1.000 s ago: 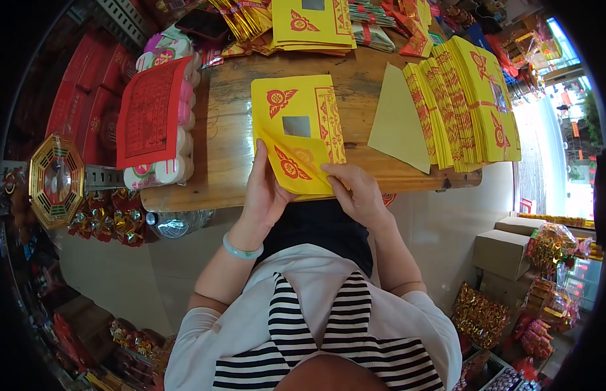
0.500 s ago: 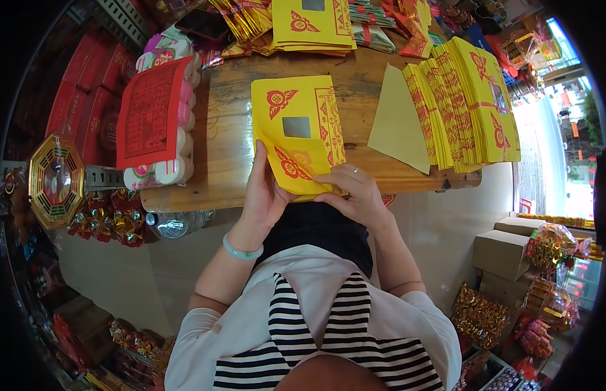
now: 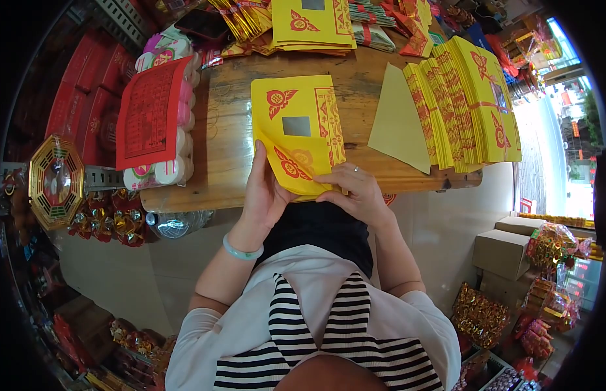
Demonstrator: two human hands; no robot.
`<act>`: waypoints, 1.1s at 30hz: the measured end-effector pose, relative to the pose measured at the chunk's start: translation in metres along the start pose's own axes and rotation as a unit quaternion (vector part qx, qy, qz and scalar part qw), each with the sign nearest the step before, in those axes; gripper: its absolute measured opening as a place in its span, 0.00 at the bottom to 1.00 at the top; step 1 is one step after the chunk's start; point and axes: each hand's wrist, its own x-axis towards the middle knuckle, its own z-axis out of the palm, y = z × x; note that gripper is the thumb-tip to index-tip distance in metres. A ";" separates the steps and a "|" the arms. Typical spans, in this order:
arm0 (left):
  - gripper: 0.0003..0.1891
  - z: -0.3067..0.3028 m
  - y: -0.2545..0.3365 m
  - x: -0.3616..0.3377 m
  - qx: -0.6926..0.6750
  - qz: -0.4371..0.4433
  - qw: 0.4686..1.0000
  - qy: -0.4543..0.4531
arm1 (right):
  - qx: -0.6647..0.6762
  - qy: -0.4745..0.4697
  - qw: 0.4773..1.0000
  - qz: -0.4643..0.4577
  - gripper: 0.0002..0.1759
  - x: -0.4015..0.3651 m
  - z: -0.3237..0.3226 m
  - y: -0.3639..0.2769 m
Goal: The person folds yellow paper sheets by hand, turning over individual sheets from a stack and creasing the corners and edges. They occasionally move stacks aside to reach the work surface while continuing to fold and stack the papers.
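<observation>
A yellow joss paper (image 3: 300,140) with red print and a silver square lies at the table's near edge, its lower part bent upward. My left hand (image 3: 260,195) holds its lower left side, thumb along the edge and the other fingers underneath, partly hidden. At the lower right corner, my right hand (image 3: 355,189) pinches the paper between thumb and fingers. To the right of it lies a plain pale yellow sheet (image 3: 397,127), partly under bundles of folded yellow paper (image 3: 476,104) tied with red bands.
On the left, a red printed sheet (image 3: 150,117) covers wrapped white and pink rolls (image 3: 166,171). More yellow papers (image 3: 309,23) are stacked at the back, near a dark phone (image 3: 204,23). A gold octagonal plaque (image 3: 57,181) hangs left of the wooden table (image 3: 228,130); cardboard boxes (image 3: 502,251) stand at right.
Almost nothing differs. Both hands keep their hold on the yellow joss paper, with only a tiny shift of the right fingers at its lower corner.
</observation>
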 end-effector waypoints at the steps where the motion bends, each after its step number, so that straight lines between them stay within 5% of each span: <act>1: 0.32 0.000 0.000 0.000 0.001 -0.002 1.000 0.001 | 0.003 -0.002 1.000 0.002 0.20 0.000 0.000 0.000; 14: 0.29 0.002 0.002 -0.002 -0.024 -0.002 1.000 0.008 | -0.011 0.016 1.000 -0.010 0.16 -0.003 0.002 0.003; 19: 0.24 -0.001 0.005 -0.004 0.014 0.000 0.999 0.046 | 0.050 0.140 0.978 0.148 0.17 -0.008 0.019 -0.014; 24: 0.18 -0.013 0.000 0.001 0.067 -0.009 0.988 0.136 | -0.016 0.107 0.990 0.096 0.22 -0.007 0.022 -0.016; 28: 0.13 -0.005 0.001 -0.003 0.078 0.006 0.989 0.129 | -0.217 0.045 0.974 -0.040 0.25 -0.006 0.026 -0.005; 33: 0.13 -0.006 0.001 -0.002 0.080 0.005 0.987 0.139 | -0.231 0.071 0.970 -0.038 0.26 -0.005 0.028 -0.008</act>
